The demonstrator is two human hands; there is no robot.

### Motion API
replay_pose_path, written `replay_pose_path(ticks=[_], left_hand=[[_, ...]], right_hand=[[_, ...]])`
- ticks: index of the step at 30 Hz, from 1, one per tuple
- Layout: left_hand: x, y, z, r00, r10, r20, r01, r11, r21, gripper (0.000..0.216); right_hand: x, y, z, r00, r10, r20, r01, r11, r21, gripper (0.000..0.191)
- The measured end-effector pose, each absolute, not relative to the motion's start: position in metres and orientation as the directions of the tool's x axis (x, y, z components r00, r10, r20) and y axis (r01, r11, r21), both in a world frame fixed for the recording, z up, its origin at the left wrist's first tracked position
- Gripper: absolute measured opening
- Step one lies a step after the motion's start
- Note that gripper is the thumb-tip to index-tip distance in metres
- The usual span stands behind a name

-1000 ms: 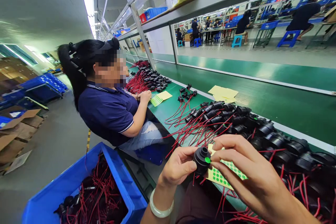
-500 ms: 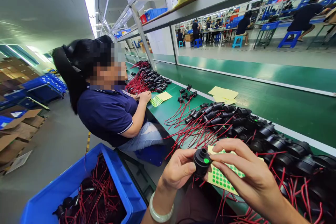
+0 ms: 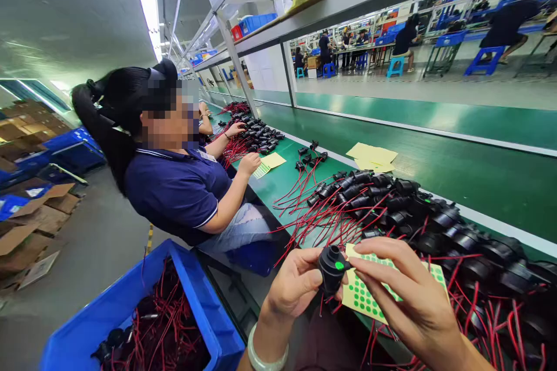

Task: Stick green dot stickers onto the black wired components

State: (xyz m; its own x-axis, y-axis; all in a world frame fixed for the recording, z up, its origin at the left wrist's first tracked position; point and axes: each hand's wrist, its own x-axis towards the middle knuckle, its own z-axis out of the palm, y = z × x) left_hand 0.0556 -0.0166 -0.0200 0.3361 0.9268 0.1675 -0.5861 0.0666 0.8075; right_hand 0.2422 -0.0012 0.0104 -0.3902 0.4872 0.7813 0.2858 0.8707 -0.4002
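Observation:
My left hand [image 3: 293, 287] is closed around a small black round part [image 3: 331, 269] with red wires hanging below it. A green dot sticker sits on the part's side. My right hand [image 3: 404, 295] has its fingertips pinched against that sticker and the part. Just behind my hands a yellow sheet of green dot stickers [image 3: 369, 293] lies on the green bench [image 3: 456, 168]. A heap of the same black parts with red wires [image 3: 391, 203] covers the bench beyond the sheet.
A blue bin [image 3: 130, 307] of wired parts stands at lower left. A co-worker in a dark blue shirt [image 3: 178, 188] sits to my left, with another sticker sheet [image 3: 265, 165] and pile of parts [image 3: 255, 133]. Yellow papers [image 3: 372, 155] lie further back. Cardboard boxes [image 3: 30, 220] lie on the floor.
My hands and the black part have stayed almost still, pressing on the sticker. The co-worker has leaned and reached one hand out to the far pile of parts.

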Motion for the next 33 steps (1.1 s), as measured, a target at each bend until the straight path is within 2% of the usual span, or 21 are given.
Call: replay_pose_path(ticks=[4, 9, 11, 13, 16, 19, 22, 25, 29, 33], left_hand=[[0.057, -0.014, -0.021, 0.331, 0.931, 0.155, -0.585, 0.073, 0.808, 0.039], [0.056, -0.015, -0.019, 0.277, 0.954, 0.116, -0.563, 0.063, 0.824, 0.037], [0.048, -0.012, -0.018, 0.218, 0.971, 0.095, -0.506, 0.03, 0.862, 0.041], [0.036, -0.003, -0.017, 0.107, 0.989, 0.104, -0.375, -0.056, 0.925, 0.042], [0.018, 0.026, -0.018, -0.136, 0.972, 0.194, 0.002, -0.195, 0.981, 0.038], [0.009, 0.071, -0.025, -0.27, 0.907, 0.324, 0.423, -0.19, 0.886, 0.032], [0.018, 0.11, -0.043, -0.22, 0.888, 0.404, 0.72, -0.131, 0.682, 0.027], [0.038, 0.126, -0.072, -0.147, 0.909, 0.389, 0.812, -0.114, 0.573, 0.026], [0.057, 0.124, -0.114, -0.102, 0.933, 0.344, 0.846, -0.101, 0.524, 0.03], [0.054, 0.124, -0.135, -0.021, 0.952, 0.307, 0.859, -0.14, 0.493, 0.032]], right_hand=[[0.246, -0.002, 0.006, -0.41, 0.465, 0.784, 0.334, 0.877, -0.345, 0.035], [0.229, -0.004, -0.006, -0.504, 0.348, 0.791, 0.41, 0.902, -0.136, 0.041], [0.228, -0.005, -0.017, -0.529, 0.333, 0.78, 0.435, 0.896, -0.088, 0.042], [0.234, -0.005, -0.028, -0.548, 0.364, 0.753, 0.447, 0.888, -0.104, 0.043], [0.255, -0.003, -0.046, -0.504, 0.483, 0.716, 0.518, 0.832, -0.198, 0.041], [0.28, 0.0, -0.06, -0.405, 0.593, 0.696, 0.606, 0.744, -0.281, 0.033], [0.299, 0.001, -0.072, -0.365, 0.641, 0.675, 0.654, 0.693, -0.304, 0.028], [0.309, -0.001, -0.082, -0.368, 0.663, 0.652, 0.68, 0.67, -0.298, 0.026], [0.316, -0.005, -0.095, -0.33, 0.74, 0.586, 0.727, 0.595, -0.342, 0.024], [0.319, -0.006, -0.1, -0.31, 0.78, 0.544, 0.74, 0.557, -0.377, 0.025]])
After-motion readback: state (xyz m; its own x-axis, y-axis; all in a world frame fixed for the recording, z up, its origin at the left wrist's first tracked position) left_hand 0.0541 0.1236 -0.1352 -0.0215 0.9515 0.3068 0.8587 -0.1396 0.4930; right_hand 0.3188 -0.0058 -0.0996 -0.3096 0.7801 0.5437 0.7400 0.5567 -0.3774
